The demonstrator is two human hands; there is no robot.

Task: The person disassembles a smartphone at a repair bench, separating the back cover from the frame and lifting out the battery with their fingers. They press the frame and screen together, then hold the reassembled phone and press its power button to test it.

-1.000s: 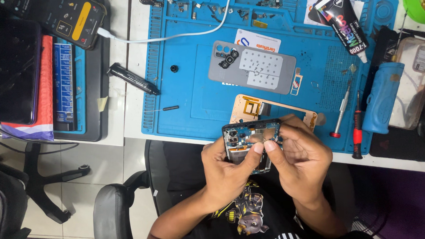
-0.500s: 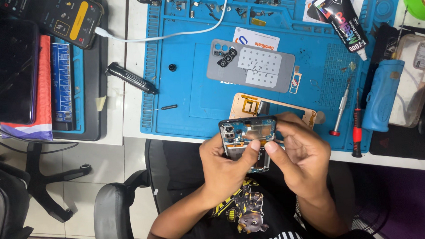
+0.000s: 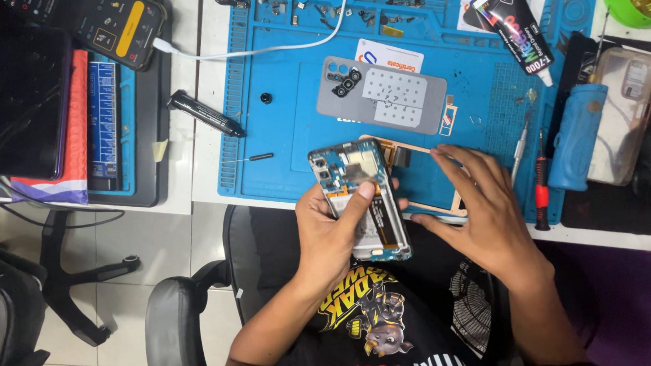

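While the left hand (image 3: 334,233) clamps one opened phone (image 3: 360,196), right hand (image 3: 478,206) spread flat on one frame (image 3: 419,174), two screwdrivers (image 3: 530,165) beside.

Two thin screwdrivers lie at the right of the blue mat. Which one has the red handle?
The red-handled screwdriver is the one further right, beside the blue cylindrical tool. The other screwdriver, just to its left, is plain silver-grey, nearer the right hand.

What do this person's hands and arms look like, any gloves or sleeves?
No gloves: the left hand and right hand are bare, with no rings or watch showing. Both forearms are uncovered. The person wears a black shirt with a yellow cartoon print and red and white lettering.
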